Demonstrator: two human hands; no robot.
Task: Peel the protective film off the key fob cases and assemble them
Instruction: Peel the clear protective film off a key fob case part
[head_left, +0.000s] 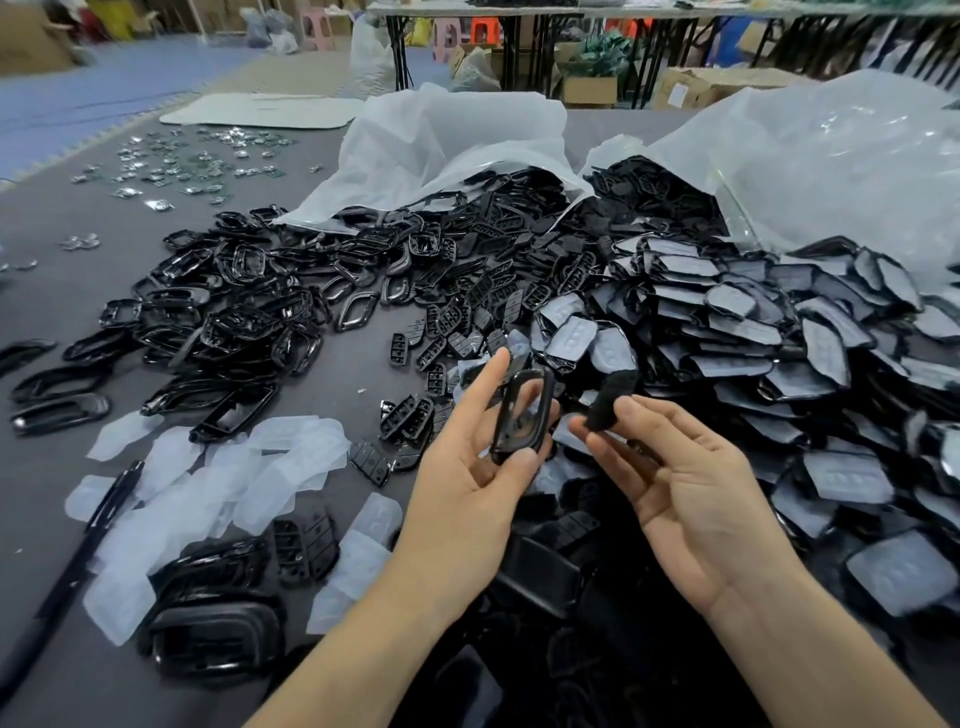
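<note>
My left hand holds a glossy black key fob frame upright between thumb and fingers, above the middle of the table. Just to its right, my right hand pinches a matte black case part between thumb and fingertips. The two parts are close together but apart. Behind them lies a heap of film-covered case pieces. A pile of loose frames lies to the left, and small button inserts are strewn in the middle.
Peeled translucent films lie at the front left beside a black pen. Two big plastic bags spill parts at the back. Small metal pieces are scattered far left. More black frames sit near the front edge.
</note>
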